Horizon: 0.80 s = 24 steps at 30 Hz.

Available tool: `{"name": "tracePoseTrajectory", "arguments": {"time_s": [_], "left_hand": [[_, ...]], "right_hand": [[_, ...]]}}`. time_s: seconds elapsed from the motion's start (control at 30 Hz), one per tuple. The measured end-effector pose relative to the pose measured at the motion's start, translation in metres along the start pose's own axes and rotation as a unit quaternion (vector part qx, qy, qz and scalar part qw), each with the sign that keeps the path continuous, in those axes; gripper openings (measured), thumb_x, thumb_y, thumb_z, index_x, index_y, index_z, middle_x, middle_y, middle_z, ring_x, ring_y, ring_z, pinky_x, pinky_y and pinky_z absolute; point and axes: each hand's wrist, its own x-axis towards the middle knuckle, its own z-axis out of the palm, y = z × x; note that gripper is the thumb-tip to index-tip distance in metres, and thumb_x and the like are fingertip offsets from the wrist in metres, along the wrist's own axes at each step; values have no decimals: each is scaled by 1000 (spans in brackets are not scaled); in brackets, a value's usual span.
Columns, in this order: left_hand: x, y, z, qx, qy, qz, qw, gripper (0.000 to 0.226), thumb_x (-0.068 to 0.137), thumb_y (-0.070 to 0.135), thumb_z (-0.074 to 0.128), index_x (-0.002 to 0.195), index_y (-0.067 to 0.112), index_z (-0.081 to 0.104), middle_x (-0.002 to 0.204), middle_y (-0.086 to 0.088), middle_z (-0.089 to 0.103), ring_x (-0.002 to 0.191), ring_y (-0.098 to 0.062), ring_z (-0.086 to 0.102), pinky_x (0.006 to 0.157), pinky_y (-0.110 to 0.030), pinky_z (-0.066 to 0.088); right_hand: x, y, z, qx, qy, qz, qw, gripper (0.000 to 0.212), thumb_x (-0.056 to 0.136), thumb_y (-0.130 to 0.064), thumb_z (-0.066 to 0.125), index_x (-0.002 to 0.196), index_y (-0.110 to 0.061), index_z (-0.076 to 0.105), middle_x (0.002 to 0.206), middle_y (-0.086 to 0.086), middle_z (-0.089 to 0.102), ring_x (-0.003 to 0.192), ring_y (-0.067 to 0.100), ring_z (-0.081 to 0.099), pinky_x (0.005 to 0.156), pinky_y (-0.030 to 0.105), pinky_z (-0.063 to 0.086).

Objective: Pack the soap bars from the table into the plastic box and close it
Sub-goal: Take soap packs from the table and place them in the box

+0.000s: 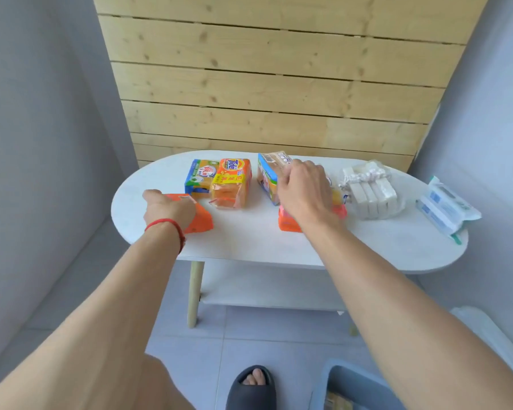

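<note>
On the white oval tabletop (249,238), the left hand (168,207) is clamped on an orange wrapped soap bar (200,221) at 9 o'clock. The right hand (304,190) lies over a pink-orange soap pack (289,223) and beside a tilted tan-and-blue soap pack (267,176); its grip cannot be told. The blue plastic box (338,377) sits on the floor at 5 o'clock.

Bright, even daylight; soft shadows; wide-angle bowing at edges.
</note>
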Motion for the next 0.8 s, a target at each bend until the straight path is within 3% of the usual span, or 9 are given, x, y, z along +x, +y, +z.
{"name": "tracePoseTrajectory", "arguments": {"time_s": [0.07, 0.13, 0.23, 0.3, 0.37, 0.43, 0.53, 0.67, 0.8], "left_hand": [[-13, 10, -3, -73, -11, -5, 997, 74, 64, 11, 65, 132, 23, 39, 120, -10, 59, 100, -36, 67, 82, -45, 59], [-35, 22, -1, -128, -39, 23, 991, 72, 70, 0, 66, 132, 25, 41, 105, -5, 60, 91, -31, 68, 66, -35, 57], [-70, 31, 14, -151, -120, 68, 979, 73, 73, -8, 67, 134, 23, 41, 94, -3, 63, 84, -32, 70, 58, -36, 54], [-92, 34, 31, -148, -190, 71, 968, 75, 73, -13, 66, 136, 20, 40, 96, -7, 67, 84, -35, 72, 69, -50, 60], [-108, 36, 55, -125, -253, 68, 957, 70, 72, -15, 67, 129, 19, 46, 102, -14, 70, 87, -39, 72, 71, -57, 59], [-124, 39, 77, -98, -305, 74, 944, 70, 71, -15, 67, 129, 18, 47, 105, -17, 70, 87, -40, 73, 75, -62, 58], [-143, 40, 105, -54, -363, 73, 927, 80, 72, -13, 69, 139, 19, 40, 107, -15, 68, 88, -38, 72, 77, -66, 55], [-165, 38, 127, -3, -426, 61, 903, 81, 73, -14, 70, 143, 15, 40, 113, -17, 69, 88, -38, 73, 79, -58, 59], [-186, 32, 137, 51, -470, 50, 880, 72, 76, -17, 66, 140, 8, 43, 112, -20, 70, 90, -39, 72, 82, -55, 59]], "right_hand": [[14, 30, -8, 4, -63, 79, 995, 25, 91, -22, 45, 96, -10, 66, 103, 17, 67, 104, 39, 59, 77, 41, 46], [27, 50, -12, 21, -110, 114, 987, 18, 85, -26, 41, 81, -16, 56, 87, 14, 62, 87, 38, 57, 66, 35, 42], [36, 78, -23, 25, -64, 125, 990, 21, 89, -18, 45, 74, -14, 60, 83, 11, 64, 83, 38, 57, 66, 35, 44], [35, 109, -37, -36, -12, 133, 990, 22, 90, -15, 51, 93, -12, 73, 104, 14, 71, 103, 40, 62, 82, 40, 52], [29, 152, -49, -102, 15, 166, 981, 30, 94, -24, 56, 117, -11, 69, 124, 16, 66, 121, 39, 55, 100, 45, 45], [21, 191, -58, -140, 19, 205, 969, 43, 96, -38, 54, 128, -10, 62, 134, 17, 58, 129, 39, 48, 107, 50, 36], [15, 233, -67, -154, -23, 267, 951, 52, 100, -45, 46, 139, -12, 49, 139, 21, 52, 133, 39, 44, 108, 50, 30], [4, 251, -76, -165, -38, 281, 945, 44, 97, -27, 62, 133, -7, 47, 135, 22, 52, 126, 42, 49, 100, 46, 40], [-25, 249, -98, -46, -29, 318, 947, 35, 93, -22, 59, 123, -4, 57, 124, 20, 61, 116, 41, 59, 86, 41, 48]]}}
